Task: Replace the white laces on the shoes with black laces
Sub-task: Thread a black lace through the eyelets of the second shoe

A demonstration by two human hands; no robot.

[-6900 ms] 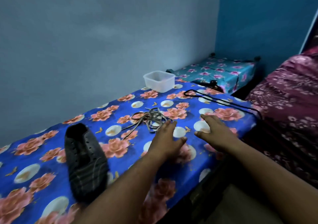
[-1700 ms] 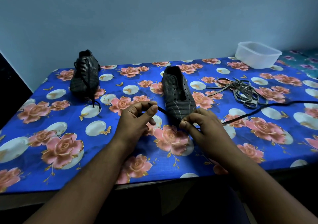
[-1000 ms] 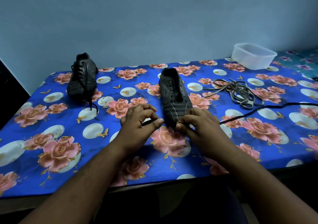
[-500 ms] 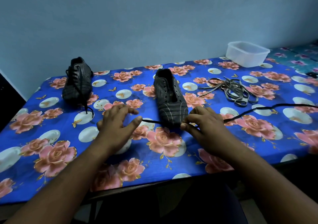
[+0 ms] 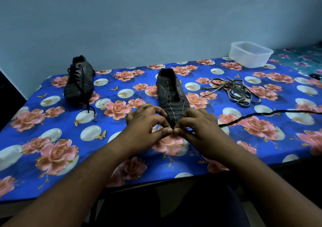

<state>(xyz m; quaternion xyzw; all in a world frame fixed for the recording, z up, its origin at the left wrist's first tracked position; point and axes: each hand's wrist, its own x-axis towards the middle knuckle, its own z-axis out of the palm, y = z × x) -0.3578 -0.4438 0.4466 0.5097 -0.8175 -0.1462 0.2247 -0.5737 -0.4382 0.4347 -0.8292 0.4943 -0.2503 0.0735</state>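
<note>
A dark striped shoe (image 5: 171, 94) without laces lies in the middle of the table, toe toward me. My left hand (image 5: 146, 124) and my right hand (image 5: 198, 124) meet just in front of its toe, thumbs and forefingers pinching a black lace (image 5: 244, 118) that trails off to the right. A second dark shoe (image 5: 79, 82) at the back left is threaded with a black lace. The removed pale laces (image 5: 235, 92) lie in a loose heap to the right of the middle shoe.
The table carries a blue cloth with pink roses (image 5: 52, 139). A clear plastic box (image 5: 250, 54) stands at the back right against the blue-grey wall. A teal flowered surface (image 5: 303, 59) adjoins on the far right.
My left hand has moved right, from spread out on the cloth to meeting my right hand at the shoe's toe. The black lace between the hands is now hidden by the fingers.
</note>
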